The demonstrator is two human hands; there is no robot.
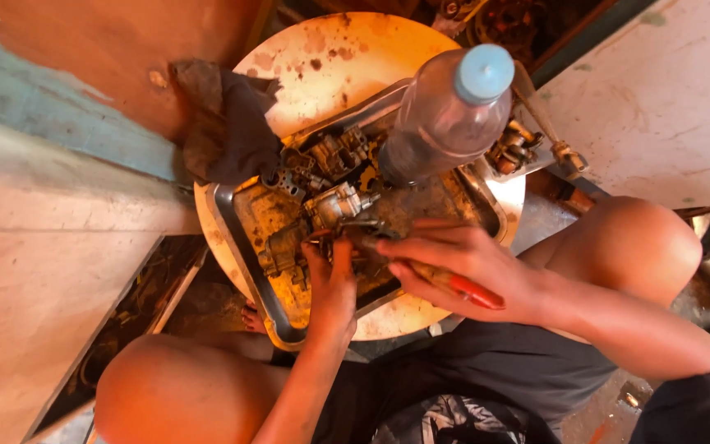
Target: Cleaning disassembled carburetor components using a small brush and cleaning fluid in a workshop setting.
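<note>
Small metal part: lies low in the metal tray, right of its middle, pinched between both hands and mostly hidden by the fingers; kind too covered to tell
Left hand: closed, fingertips clamped on the small metal part from the near side, wrist resting over the near rim of the tray
Right hand: closed round a red-handled tool, handle lying across the palm and pointing toward the right wrist, working end aimed at the small metal part; tip hidden under the fingers
Doing it well: better held steady with the left fingers low and braced on the rim; tool best kept in line with the part and pressed gently, since oily metal slips; work best kept over the tray so anything loose drops inside
Metal tray: shallow, rectangular, rounded corners, floor stained yellow-brown; holds a grey carburettor body near the middle and darker engine pieces toward the far rim, all close together
Plastic bottle: clear, pale blue cap on, standing at the far right of the tray; dark at the base, level inside not readable
Round table: pale top, spotted, carries the tray
Dark rag: bunched on the left edge of the table, touching the tray's far corner
Knees: bare, one on each side of the table
</note>
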